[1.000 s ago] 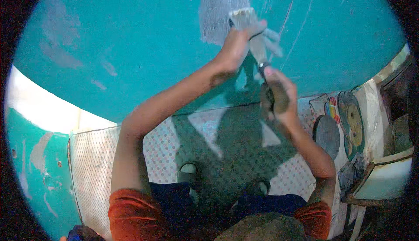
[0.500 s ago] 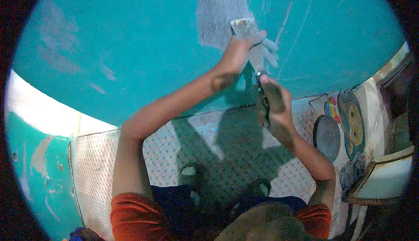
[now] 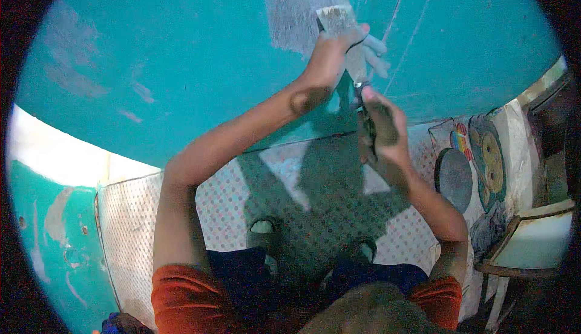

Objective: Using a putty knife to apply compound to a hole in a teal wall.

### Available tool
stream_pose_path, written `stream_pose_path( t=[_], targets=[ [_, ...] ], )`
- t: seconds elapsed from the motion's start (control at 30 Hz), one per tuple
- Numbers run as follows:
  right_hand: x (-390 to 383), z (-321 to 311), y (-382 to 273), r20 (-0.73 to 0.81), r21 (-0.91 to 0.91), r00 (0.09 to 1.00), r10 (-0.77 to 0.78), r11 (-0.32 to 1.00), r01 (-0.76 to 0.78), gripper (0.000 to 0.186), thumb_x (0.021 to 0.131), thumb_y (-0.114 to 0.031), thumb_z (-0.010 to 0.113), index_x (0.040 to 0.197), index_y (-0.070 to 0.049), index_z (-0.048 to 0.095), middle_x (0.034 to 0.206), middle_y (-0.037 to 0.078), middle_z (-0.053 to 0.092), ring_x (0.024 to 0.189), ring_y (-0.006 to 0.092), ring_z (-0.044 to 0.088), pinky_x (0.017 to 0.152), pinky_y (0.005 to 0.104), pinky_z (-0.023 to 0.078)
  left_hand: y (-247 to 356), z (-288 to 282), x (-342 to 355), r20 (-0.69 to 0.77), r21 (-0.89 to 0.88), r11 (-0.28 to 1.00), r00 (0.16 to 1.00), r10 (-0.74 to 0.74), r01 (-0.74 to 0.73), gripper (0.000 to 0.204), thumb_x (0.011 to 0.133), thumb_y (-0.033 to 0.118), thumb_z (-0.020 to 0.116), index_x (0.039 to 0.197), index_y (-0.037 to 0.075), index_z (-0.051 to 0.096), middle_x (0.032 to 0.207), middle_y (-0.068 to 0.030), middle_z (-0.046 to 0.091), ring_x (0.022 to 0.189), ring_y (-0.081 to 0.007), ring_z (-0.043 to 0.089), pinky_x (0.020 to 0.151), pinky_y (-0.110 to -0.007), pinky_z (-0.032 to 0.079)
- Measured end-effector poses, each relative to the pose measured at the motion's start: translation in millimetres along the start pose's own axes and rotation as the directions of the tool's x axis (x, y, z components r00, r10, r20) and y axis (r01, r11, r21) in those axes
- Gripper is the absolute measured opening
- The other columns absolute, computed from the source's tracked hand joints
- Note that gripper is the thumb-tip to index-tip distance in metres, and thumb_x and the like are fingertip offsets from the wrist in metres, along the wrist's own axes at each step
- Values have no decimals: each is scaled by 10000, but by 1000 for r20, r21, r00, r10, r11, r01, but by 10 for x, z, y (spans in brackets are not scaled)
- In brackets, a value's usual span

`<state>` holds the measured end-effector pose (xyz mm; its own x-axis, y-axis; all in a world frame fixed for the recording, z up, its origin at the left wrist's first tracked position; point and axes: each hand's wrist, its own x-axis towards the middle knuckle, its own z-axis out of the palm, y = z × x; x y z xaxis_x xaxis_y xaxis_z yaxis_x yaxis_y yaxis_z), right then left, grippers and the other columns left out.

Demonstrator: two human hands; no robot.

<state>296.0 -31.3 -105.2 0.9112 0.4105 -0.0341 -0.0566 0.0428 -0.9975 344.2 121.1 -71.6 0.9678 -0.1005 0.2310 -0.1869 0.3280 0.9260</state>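
Ok so my right hand (image 3: 384, 125), out at about 2:30, is closed around the dark handle of a scraper (image 3: 356, 68). The scraper itself sits around 1 o'clock, wide end pointing between 11 and 12. My left hand (image 3: 333, 55) has the blade pinched, thumb across the front, fingers fairly straight and smeared grey, poking out toward 3 from the blade.

That wide end overlaps the 4 o'clock edge of a grey patch (image 3: 299, 10) on the turquoise wall (image 3: 212, 49); honestly can't tell from here if it's touching.

I've got a spotted floor (image 3: 221, 204) down at 6, feet at 5 and 7. Round grey thing (image 3: 454, 180) near 3, wooden-edged chair or stool (image 3: 532, 243) near 4.
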Motion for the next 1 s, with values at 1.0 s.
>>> stream_pose_path(
  t=[1.0],
  targets=[
    [161, 7, 241, -86, -208, 932, -351, 922, 328, 389, 883, -470, 501, 778, -96, 510, 455, -30, 383, 304, 78, 344, 300, 239, 273, 79, -27, 15, -31, 90, 996, 999, 32, -29, 393, 904, 296, 447, 856, -71, 579, 718, -184, 633, 647, -251, 636, 590, -338, 495]
  ],
)
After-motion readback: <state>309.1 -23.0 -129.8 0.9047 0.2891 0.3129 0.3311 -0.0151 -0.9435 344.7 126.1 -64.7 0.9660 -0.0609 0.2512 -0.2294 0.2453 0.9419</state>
